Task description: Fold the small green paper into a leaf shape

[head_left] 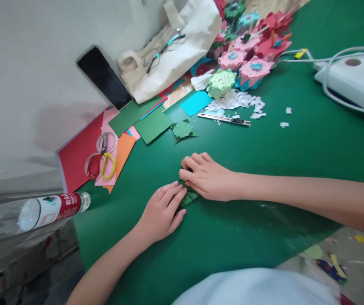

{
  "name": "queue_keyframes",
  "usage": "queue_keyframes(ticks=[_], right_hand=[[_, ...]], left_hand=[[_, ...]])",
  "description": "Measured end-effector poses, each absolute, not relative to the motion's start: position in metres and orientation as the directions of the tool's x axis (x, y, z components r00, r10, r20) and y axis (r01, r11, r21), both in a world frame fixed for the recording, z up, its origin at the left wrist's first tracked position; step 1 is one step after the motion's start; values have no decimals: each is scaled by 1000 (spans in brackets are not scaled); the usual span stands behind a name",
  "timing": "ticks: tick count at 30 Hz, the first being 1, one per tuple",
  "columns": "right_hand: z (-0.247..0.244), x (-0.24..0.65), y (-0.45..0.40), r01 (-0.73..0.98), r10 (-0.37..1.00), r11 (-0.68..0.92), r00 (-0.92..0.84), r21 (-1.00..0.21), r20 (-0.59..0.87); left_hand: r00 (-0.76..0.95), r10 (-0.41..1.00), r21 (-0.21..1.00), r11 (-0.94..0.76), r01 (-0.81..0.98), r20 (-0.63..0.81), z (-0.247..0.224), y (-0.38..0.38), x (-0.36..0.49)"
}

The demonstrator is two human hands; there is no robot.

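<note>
A small piece of folded green paper (189, 198) lies on the green counter (296, 156) between the person's two hands, partly covered by their fingers. The left grip (165, 210) is released, its fingers extended with the tips at the paper and the thumb apart, while the right grip (209, 178) curls over the paper's other side, and whether it pinches the paper cannot be told. Beyond them, a many-pointed green paper shape (182, 129) sits near a slim silver utility knife (224, 119).
</note>
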State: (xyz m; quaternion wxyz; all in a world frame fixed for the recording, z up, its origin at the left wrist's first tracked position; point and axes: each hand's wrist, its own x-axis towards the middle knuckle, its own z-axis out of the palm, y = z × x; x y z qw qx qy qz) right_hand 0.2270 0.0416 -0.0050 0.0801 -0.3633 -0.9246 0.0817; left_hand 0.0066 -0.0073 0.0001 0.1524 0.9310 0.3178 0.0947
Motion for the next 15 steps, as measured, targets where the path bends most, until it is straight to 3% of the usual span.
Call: queue_keyframes(ticks=[5,15], right_hand=[[-8,227,43,696,715,698,-691,-168,108],[-6,233,47,664,689,720,-718,-202,98]], left_hand=[[775,625,353,-750,559,99,0,-6,7],[769,631,378,-739,558,97,0,-6,6]])
